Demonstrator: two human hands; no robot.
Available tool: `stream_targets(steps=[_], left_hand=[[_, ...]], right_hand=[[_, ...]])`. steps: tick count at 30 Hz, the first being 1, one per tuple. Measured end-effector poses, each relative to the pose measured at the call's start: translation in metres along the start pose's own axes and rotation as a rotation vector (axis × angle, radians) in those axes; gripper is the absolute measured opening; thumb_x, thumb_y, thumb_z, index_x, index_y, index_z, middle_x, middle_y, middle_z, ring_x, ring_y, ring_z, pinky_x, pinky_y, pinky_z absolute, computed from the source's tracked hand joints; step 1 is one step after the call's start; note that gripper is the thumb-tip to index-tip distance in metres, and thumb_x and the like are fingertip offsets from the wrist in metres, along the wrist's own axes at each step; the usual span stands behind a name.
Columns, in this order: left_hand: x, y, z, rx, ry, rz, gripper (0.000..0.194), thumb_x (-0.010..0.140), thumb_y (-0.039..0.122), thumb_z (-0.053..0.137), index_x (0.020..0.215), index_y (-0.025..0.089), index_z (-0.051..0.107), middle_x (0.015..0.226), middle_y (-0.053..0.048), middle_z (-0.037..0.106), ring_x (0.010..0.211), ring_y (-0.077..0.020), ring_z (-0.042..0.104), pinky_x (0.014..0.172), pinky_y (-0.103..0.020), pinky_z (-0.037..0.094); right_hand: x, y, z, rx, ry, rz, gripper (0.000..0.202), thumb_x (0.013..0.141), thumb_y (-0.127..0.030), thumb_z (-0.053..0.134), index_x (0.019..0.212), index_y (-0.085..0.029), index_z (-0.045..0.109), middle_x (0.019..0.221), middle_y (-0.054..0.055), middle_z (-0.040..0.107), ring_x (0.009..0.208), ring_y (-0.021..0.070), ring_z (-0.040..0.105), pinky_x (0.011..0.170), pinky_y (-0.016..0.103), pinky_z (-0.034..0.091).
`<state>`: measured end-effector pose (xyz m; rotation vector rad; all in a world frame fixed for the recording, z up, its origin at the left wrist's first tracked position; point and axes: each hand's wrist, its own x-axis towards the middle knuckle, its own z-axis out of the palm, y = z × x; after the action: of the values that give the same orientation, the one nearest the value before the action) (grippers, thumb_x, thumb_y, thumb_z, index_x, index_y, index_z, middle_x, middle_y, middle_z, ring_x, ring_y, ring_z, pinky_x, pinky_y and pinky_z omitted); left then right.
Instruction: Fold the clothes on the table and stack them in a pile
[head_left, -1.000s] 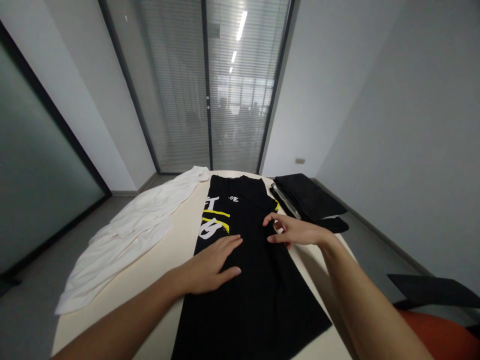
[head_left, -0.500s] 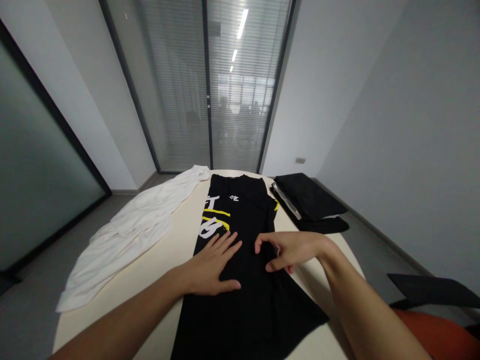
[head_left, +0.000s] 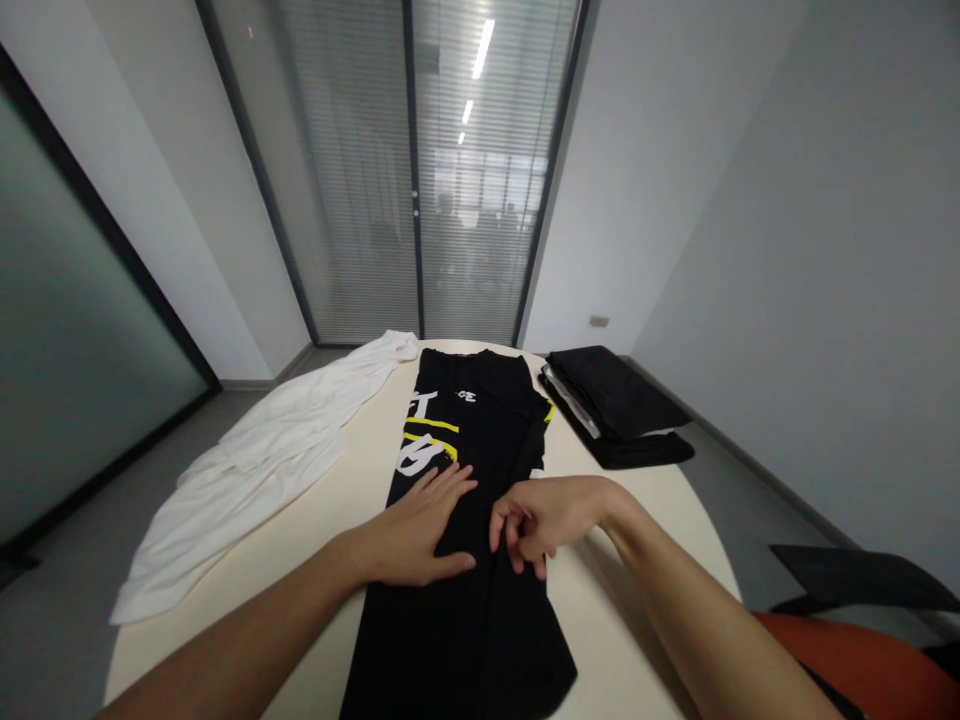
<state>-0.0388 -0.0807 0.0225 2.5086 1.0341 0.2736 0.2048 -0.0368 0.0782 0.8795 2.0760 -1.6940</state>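
Observation:
A black T-shirt (head_left: 450, 640) with white and yellow print lies lengthwise on the table. My left hand (head_left: 420, 535) rests flat on its middle, fingers spread, just below the print. Over the shirt's right side, my right hand (head_left: 529, 525) has its fingers curled down around the cloth at a lengthwise fold. The fingertips partly hide the fabric they grip. Below that hand, the shirt's lower right corner angles out across the tabletop.
The pale round table (head_left: 637, 560) carries a crumpled white garment (head_left: 262, 460) along its left side. Folded dark clothes (head_left: 619, 395) are stacked at the back right. An orange-seated chair (head_left: 862, 650) stands at the lower right. Glass panels with blinds (head_left: 360, 180) are behind.
My right hand has moved left and its fingers have curled closer together. The shirt's right side and lower corner have shifted inward. My left hand stays nearly in place.

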Motion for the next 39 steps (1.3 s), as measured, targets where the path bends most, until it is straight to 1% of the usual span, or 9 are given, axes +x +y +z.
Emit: stream_targets(steps=[4, 9, 16, 23, 28, 30, 34, 37, 39], left_hand=[[0.001, 0.003, -0.003, 0.005, -0.025, -0.007, 0.089, 0.086, 0.057, 0.063, 0.154, 0.013, 0.027, 0.165, -0.020, 0.017, 0.153, -0.0333, 0.012, 0.123, -0.055, 0.014], [0.000, 0.004, -0.006, -0.016, -0.026, -0.016, 0.085, 0.083, 0.057, 0.067, 0.149, 0.015, 0.035, 0.164, -0.020, 0.019, 0.153, -0.0353, 0.014, 0.122, -0.057, 0.016], [-0.001, 0.008, -0.009, -0.032, 0.019, -0.004, 0.069, 0.082, 0.053, 0.069, 0.133, 0.014, 0.044, 0.160, -0.024, 0.029, 0.151, -0.0349, 0.022, 0.121, -0.056, 0.022], [-0.006, -0.001, -0.018, -0.123, -0.005, 0.018, 0.073, 0.079, 0.037, 0.071, 0.142, 0.017, 0.040, 0.162, -0.019, 0.025, 0.149, -0.0338, 0.027, 0.120, -0.051, 0.027], [-0.009, 0.001, -0.034, -0.193, -0.035, 0.037, 0.068, 0.083, 0.030, 0.065, 0.147, 0.023, 0.041, 0.155, -0.011, 0.042, 0.143, -0.0281, 0.039, 0.119, -0.046, 0.032], [-0.008, 0.004, -0.035, -0.182, -0.013, 0.046, 0.063, 0.084, 0.029, 0.064, 0.144, 0.023, 0.044, 0.150, -0.010, 0.049, 0.140, -0.0273, 0.044, 0.118, -0.045, 0.034], [-0.003, 0.004, -0.027, -0.131, 0.068, 0.077, 0.044, 0.087, 0.024, 0.061, 0.131, 0.022, 0.056, 0.141, -0.010, 0.055, 0.133, -0.0254, 0.049, 0.115, -0.043, 0.038], [-0.001, 0.004, -0.023, -0.118, 0.088, 0.088, 0.035, 0.089, 0.024, 0.059, 0.124, 0.022, 0.060, 0.137, -0.010, 0.057, 0.130, -0.0245, 0.050, 0.113, -0.041, 0.040], [0.000, 0.006, -0.023, -0.097, 0.080, 0.094, 0.032, 0.090, 0.027, 0.059, 0.122, 0.022, 0.061, 0.137, -0.010, 0.057, 0.130, -0.0249, 0.050, 0.113, -0.041, 0.039]], right_hand=[[-0.003, -0.002, -0.002, -0.060, -0.010, 0.007, 0.022, 0.072, -0.015, 0.060, 0.093, -0.015, 0.062, 0.073, -0.003, 0.067, 0.053, 0.0086, 0.063, 0.049, 0.016, 0.041], [0.000, -0.004, -0.001, 0.024, -0.096, -0.087, 0.019, 0.080, -0.017, 0.054, 0.098, -0.016, 0.057, 0.073, -0.003, 0.067, 0.051, 0.0076, 0.062, 0.048, 0.016, 0.036], [0.025, -0.003, 0.012, -0.046, -0.123, -0.070, 0.020, 0.083, -0.012, 0.055, 0.102, -0.016, 0.056, 0.075, -0.005, 0.066, 0.053, 0.0069, 0.062, 0.052, 0.016, 0.040], [0.027, -0.007, 0.014, 0.023, -0.211, 0.013, 0.013, 0.089, -0.010, 0.050, 0.098, -0.018, 0.052, 0.075, -0.006, 0.066, 0.054, 0.0076, 0.065, 0.055, 0.018, 0.045], [0.035, -0.015, 0.027, 0.086, -0.389, 0.059, 0.007, 0.092, -0.014, 0.053, 0.096, -0.020, 0.054, 0.072, -0.008, 0.068, 0.057, 0.0097, 0.068, 0.061, 0.021, 0.049], [0.038, -0.018, 0.033, 0.097, -0.411, 0.059, 0.006, 0.092, -0.015, 0.053, 0.096, -0.020, 0.054, 0.070, -0.008, 0.068, 0.056, 0.0099, 0.068, 0.061, 0.021, 0.050], [0.036, -0.021, 0.036, 0.082, -0.321, 0.033, 0.006, 0.093, -0.015, 0.052, 0.097, -0.019, 0.052, 0.071, -0.007, 0.066, 0.054, 0.0087, 0.066, 0.057, 0.019, 0.049], [0.026, -0.019, 0.027, 0.064, -0.237, -0.008, 0.012, 0.094, -0.022, 0.054, 0.106, -0.018, 0.053, 0.072, -0.005, 0.067, 0.054, 0.0082, 0.065, 0.055, 0.018, 0.047], [0.019, -0.013, 0.016, 0.048, -0.105, -0.062, 0.019, 0.094, -0.027, 0.054, 0.111, -0.017, 0.055, 0.070, -0.005, 0.065, 0.053, 0.0086, 0.063, 0.054, 0.018, 0.046]])
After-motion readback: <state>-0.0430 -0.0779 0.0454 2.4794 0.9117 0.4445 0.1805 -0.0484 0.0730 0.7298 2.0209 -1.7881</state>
